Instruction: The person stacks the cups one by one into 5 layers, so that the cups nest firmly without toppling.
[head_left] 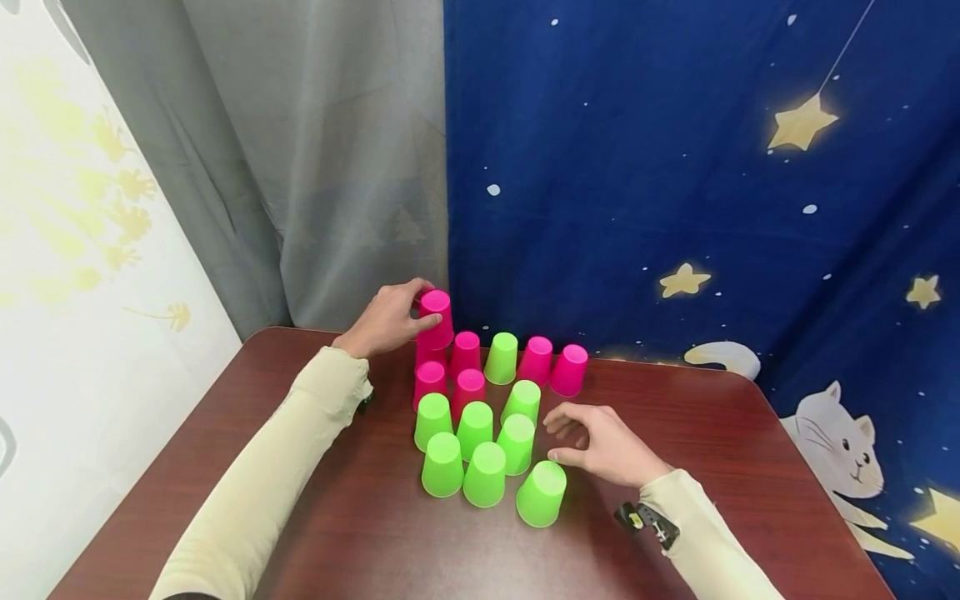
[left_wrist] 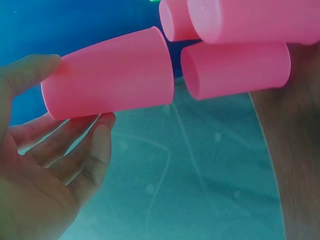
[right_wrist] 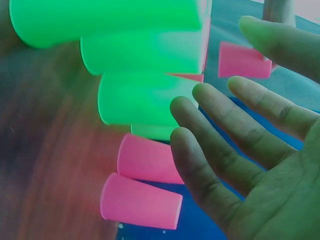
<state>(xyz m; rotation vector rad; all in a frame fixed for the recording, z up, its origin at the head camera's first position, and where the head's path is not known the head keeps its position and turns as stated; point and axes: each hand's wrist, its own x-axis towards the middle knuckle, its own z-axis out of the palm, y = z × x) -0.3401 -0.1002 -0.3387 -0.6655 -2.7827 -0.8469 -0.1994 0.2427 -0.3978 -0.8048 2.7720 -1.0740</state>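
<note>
Near far edge of table (head_left: pixel 360 517), left hand (head_left: pixel 386 318) clamps pink cup (left_wrist: pixel 110 75) between thumb and fingers: smooth, tapered, upside down, just above standing cup (left_wrist: pixel 237 70). Right hand (head_left: pixel 611 446), fingers apart, beside green cups (head_left: pixel 517 446).

Pink cup (left_wrist: pixel 112 75) — upside-dn, in L hand (head_left: pixel 386 322) — just abv 2nd pink cup (left_wrist: pixel 237 71).

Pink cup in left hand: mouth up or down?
Mouth down. In the left wrist view, the pink cup in the left hand has its wide rim toward the table, narrow end away.
</note>
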